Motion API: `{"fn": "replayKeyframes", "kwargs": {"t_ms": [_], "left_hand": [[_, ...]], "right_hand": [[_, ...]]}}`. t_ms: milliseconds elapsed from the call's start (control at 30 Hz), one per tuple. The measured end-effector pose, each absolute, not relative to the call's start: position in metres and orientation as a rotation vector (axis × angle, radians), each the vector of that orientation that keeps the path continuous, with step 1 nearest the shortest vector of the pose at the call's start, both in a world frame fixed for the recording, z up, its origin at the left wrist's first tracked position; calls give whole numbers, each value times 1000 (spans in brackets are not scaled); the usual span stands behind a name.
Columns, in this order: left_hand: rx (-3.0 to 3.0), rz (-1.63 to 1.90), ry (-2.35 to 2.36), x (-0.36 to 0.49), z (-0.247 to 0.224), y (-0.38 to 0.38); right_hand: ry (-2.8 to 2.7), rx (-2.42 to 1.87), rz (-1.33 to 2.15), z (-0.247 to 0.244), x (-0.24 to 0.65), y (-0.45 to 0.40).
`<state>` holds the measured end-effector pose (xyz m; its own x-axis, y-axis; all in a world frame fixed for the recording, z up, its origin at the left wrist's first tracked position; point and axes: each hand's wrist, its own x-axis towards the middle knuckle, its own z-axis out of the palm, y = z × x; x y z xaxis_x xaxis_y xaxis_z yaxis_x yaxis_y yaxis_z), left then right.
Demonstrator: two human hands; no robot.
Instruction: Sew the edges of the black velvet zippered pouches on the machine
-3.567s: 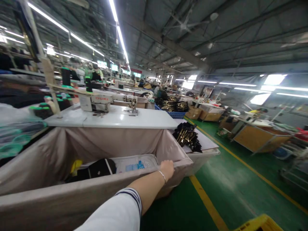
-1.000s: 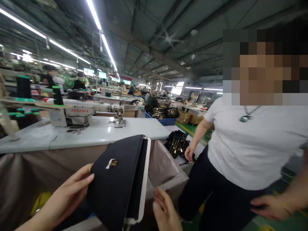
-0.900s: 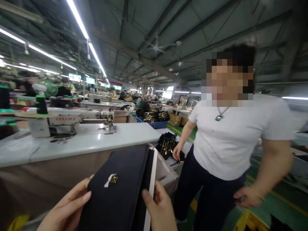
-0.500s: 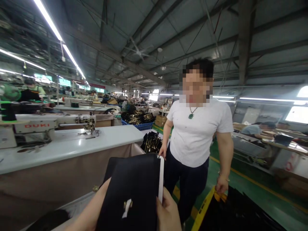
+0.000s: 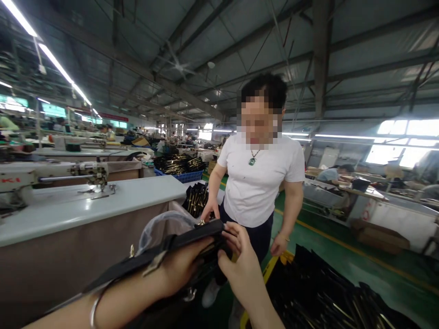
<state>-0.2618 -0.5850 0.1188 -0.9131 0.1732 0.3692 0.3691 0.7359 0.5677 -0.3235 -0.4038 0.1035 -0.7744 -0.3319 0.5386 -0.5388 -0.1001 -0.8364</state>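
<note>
A black leather-like bag (image 5: 192, 235) with gold-coloured metal fittings is held in front of me, tilted and seen edge-on. My left hand (image 5: 181, 265) reaches in under its upper panel, fingers partly hidden by the dark material. A metal bracelet is on that wrist. At the bag's right end, my right hand (image 5: 242, 256) has its thumb and fingers bent around the edge. Clear plastic film (image 5: 164, 226) bulges behind the bag. A co-worker's hand (image 5: 211, 210) is just beyond the bag's far side; whether it touches the bag I cannot tell.
The co-worker in a white shirt (image 5: 259, 183) stands facing me. At lower right is a yellow-edged container (image 5: 269, 269) with many black pieces (image 5: 318, 292). A white sewing table (image 5: 137, 192) with a sewing machine (image 5: 98, 176) is on the left, a blue basket (image 5: 181, 177) behind.
The bag has turned from showing its broad black face to edge-on. My right hand has come up to its far end, and the view has swung right. The co-worker's other hand has left the container's yellow edge.
</note>
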Motion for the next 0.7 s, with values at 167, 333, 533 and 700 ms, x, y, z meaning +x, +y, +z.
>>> {"fn": "replayKeyframes", "kwargs": {"t_ms": [167, 333, 533, 700], "left_hand": [[-579, -1143, -2849, -260, 137, -588], [-593, -930, -2869, -262, 138, -584], [-508, -627, -2919, -273, 117, -578], [-389, -384, -3012, -282, 108, -569]], "right_hand": [[-2090, 916, 2088, 99, -320, -392], [-2140, 835, 2104, 99, -314, -384], [-2429, 1019, 1477, 105, -312, -380], [-2717, 1107, 912, 91, -338, -380]]}}
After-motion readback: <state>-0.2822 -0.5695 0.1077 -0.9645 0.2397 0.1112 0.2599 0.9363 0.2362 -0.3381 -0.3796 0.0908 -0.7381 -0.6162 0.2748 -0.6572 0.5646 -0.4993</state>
